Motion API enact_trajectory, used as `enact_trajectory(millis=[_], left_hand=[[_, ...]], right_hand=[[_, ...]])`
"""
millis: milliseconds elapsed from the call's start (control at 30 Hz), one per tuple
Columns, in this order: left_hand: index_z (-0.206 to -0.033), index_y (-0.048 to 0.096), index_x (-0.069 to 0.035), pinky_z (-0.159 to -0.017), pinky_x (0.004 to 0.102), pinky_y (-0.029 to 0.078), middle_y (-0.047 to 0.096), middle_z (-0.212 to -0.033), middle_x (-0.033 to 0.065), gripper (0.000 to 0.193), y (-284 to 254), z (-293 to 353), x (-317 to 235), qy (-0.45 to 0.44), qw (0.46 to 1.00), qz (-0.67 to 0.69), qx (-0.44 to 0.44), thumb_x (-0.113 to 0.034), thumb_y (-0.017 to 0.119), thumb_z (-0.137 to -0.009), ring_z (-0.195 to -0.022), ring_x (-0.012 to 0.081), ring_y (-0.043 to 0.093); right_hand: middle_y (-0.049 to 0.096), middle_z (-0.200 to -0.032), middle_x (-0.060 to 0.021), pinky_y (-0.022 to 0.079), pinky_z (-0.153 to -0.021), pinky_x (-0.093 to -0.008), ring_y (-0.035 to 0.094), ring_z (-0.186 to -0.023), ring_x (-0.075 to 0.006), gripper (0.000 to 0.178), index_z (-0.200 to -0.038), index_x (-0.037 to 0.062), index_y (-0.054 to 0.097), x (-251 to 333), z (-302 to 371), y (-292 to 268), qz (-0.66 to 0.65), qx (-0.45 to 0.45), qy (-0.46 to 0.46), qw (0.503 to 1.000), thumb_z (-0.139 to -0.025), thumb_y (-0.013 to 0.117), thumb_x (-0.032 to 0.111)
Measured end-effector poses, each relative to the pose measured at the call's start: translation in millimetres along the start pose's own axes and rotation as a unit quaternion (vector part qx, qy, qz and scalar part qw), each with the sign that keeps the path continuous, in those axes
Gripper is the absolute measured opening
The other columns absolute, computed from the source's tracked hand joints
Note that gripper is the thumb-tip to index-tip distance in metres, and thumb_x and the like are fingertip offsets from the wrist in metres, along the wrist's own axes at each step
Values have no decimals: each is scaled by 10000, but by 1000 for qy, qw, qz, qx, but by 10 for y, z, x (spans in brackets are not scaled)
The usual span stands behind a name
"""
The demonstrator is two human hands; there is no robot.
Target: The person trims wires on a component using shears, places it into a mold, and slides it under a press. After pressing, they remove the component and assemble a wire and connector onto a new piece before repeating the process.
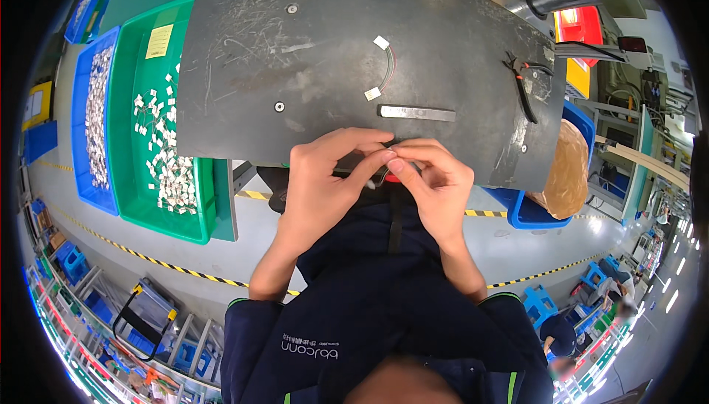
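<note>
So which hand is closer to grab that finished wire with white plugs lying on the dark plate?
Probably the right hand: the wire lies just ahead of it, slightly nearer than the left hand.

Whatever tiny part the left hand (325,182) & right hand (436,179) pinch is hidden by fingertips (384,157), only a bit of red wire (394,178) shows below, and the white bits in the green bin (148,212) are too small to ID.
</note>
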State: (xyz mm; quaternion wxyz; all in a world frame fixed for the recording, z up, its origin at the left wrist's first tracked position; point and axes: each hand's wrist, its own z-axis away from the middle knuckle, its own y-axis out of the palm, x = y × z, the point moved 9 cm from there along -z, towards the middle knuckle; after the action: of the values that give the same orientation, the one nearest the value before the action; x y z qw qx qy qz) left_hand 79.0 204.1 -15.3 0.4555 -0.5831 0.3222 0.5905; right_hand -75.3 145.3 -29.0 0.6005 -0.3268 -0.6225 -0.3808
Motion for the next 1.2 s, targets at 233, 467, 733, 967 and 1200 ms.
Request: enact_trajectory(millis=[233, 467, 733, 967, 1200], left_hand=[[-1067, 798, -46, -916, 337, 531, 779, -1042, 63, 223, 110, -159, -149, 143, 984, -110, -11, -56, 832, -848, -986, 202, 716], [-1060, 804, -104, -1018, 485, 473, 716, -1007, 13, 240, 257, -228, -82, 326, 902, -282, -33, -71, 820, -822, -1051, 226, 650], [-1006, 780, -64, -996, 457, 504, 688, -897, 9, 208, 238, -193, -90, 334, 921, -193, -55, -45, 813, -802, -967, 207, 651], [-937, 784, -54, -937, 415, 524, 770, -912, 35, 183, 194, -212, -54, 311, 931, -184, -58, -69, 868, -774, -932, 228, 691], [-886, 774, -41, -980, 427, 508, 744, -875, 31, 93, 177, -211, -30, 303, 939, -148, -65, -60, 822, -808, -991, 219, 679]], right_hand=[[782, -1002, -157, 623, -831, -289, 760, -917, -184, 147, -1087, -86, 740, -178, 36, -295, -23, -49, 101, 993, -942, 745, -63], [787, -972, -169, 637, -779, -304, 770, -851, -204, 197, -1135, -78, 756, -163, -30, -439, 5, -98, 119, 988, -941, 752, -45], [779, -923, -197, 632, -718, -304, 770, -799, -212, 174, -1098, -69, 653, -177, -174, -458, -5, -107, 145, 984, -939, 721, -83], [773, -879, -206, 628, -657, -291, 773, -739, -222, 179, -998, -22, 579, -218, -274, -413, -8, -90, 153, 984, -919, 709, -118], [769, -863, -214, 635, -637, -291, 774, -733, -227, 201, -983, -21, 571, -179, -315, -408, 8, -97, 191, 977, -900, 724, -122]])
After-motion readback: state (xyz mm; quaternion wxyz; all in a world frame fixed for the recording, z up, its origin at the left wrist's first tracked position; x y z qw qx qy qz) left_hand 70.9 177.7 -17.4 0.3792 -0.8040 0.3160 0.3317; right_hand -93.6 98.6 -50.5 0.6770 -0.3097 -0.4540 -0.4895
